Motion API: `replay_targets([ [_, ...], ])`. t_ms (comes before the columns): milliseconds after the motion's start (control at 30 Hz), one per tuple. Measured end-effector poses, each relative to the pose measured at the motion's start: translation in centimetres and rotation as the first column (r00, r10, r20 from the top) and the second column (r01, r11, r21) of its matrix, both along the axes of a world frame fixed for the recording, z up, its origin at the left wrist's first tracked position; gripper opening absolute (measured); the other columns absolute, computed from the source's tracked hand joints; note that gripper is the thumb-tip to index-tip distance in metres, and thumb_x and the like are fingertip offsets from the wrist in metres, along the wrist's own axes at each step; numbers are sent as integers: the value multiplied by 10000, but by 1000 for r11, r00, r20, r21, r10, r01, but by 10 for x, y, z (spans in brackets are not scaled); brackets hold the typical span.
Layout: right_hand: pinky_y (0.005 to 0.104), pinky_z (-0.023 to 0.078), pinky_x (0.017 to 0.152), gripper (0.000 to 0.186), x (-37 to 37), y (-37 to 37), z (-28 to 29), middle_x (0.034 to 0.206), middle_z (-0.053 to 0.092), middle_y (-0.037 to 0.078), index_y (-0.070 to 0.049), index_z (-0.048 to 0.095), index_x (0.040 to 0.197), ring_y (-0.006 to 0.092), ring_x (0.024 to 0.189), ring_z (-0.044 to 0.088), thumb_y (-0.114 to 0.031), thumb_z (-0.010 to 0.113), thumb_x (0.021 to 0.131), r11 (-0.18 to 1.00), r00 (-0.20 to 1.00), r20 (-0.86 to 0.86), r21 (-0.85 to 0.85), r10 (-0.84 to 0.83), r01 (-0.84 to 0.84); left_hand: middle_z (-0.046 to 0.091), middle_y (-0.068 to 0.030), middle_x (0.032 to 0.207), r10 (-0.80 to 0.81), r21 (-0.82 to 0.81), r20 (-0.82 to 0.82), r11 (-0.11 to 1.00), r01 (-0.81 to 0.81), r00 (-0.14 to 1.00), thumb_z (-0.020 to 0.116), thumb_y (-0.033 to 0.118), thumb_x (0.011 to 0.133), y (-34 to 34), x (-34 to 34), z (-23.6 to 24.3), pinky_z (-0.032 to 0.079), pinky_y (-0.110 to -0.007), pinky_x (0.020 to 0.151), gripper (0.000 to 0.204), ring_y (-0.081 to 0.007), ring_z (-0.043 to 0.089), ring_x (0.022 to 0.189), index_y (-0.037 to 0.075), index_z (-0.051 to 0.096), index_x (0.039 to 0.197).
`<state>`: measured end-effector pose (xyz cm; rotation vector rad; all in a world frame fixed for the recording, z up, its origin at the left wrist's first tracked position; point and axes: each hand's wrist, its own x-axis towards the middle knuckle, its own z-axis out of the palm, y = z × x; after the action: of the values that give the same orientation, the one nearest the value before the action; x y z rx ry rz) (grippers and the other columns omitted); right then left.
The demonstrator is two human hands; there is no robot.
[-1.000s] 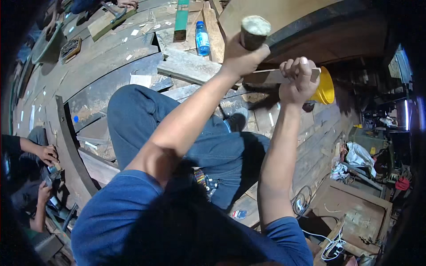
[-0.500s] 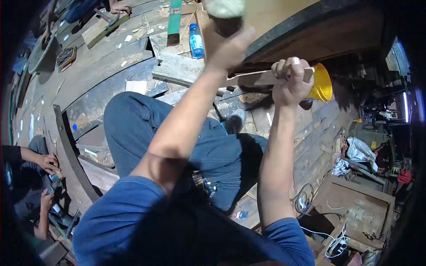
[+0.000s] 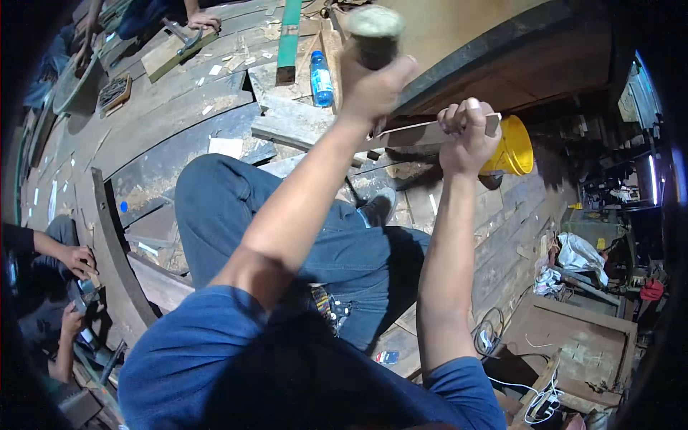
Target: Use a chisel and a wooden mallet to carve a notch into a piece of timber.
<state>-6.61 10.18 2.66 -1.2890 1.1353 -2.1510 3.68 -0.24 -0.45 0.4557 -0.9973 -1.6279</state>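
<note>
Gripping: two bare hands, set apart, each closed on its own object. Left hand [image 3: 369, 92]: wrapped round a stout, dark, roughly cylindrical block [image 3: 376, 24], its rounded end face pale and rough, its outline blurred; the block is held up beside the near edge of a large wooden panel [image 3: 459, 44], smooth and tan, with a thick, dark, curved rim. Right hand [image 3: 464, 145]: clamped in a fist on a slim piece of wood [image 3: 492, 125], its squared, pale end protruding just beside a yellow plastic bucket [image 3: 517, 143], round-mouthed and glossy; whether this piece continues into the flat strip left of the fist cannot be told. Nearby, on the floor [image 3: 510, 215] of worn, grey-brown boards: one clear blue bottle [image 3: 321, 80], ribbed and lying flat; one green-painted timber [image 3: 289, 44], square-cut; one weathered plank [image 3: 290, 127], coarse and grey; one flat white sheet [image 3: 226, 147], roughly rectangular. Farther left: one hammer [image 3: 188, 41], metal-headed, resting on a thick wooden block [image 3: 166, 59]. Lower right: one framed wooden panel [image 3: 534, 330], scuffed and brown, with a thin white cable [image 3: 532, 408] looped beside it.
</note>
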Motion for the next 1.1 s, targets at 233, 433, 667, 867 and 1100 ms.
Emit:
replay_targets([
  [233,296,361,465,319,-14,4,2,530,403,19,-77,423,601,126,458,407,-132,624,843,1000,993,119,-26,19,-16,621,2,715,186,-217,31,960,-175,982,689,136,687,16,-9,10,466,-274,617,162,-79,569,669,13,622,768],
  [433,286,288,470,334,6,9,4,521,295,-2,-93,352,589,109,445,281,-105,558,851,998,997,53,27,-58,57,639,-28,732,179,-183,74,969,-163,981,698,154,700,22,-10,-7,486,-280,629,170,-89,592,682,18,646,788],
  [667,308,377,473,304,0,8,-1,519,403,17,-62,433,603,127,460,405,-120,605,847,1000,998,63,-3,-1,1,649,-31,760,140,-276,-91,948,-160,986,651,88,752,2,-3,-19,490,-258,602,113,-76,602,670,16,660,839],
  [867,288,318,464,322,9,-1,4,536,328,8,-85,375,598,119,443,330,-102,587,840,999,999,-4,24,-43,43,641,-14,811,95,-111,121,991,-81,988,706,110,708,16,-9,8,480,-267,666,214,-90,587,737,7,634,881],
  [1100,272,380,489,288,10,-10,3,524,449,20,-40,492,622,119,480,440,-144,632,851,1000,999,-36,5,-14,14,647,-42,820,210,-384,-75,896,-223,975,713,86,698,22,-12,-15,486,-266,744,258,-112,611,834,-9,632,923],
])
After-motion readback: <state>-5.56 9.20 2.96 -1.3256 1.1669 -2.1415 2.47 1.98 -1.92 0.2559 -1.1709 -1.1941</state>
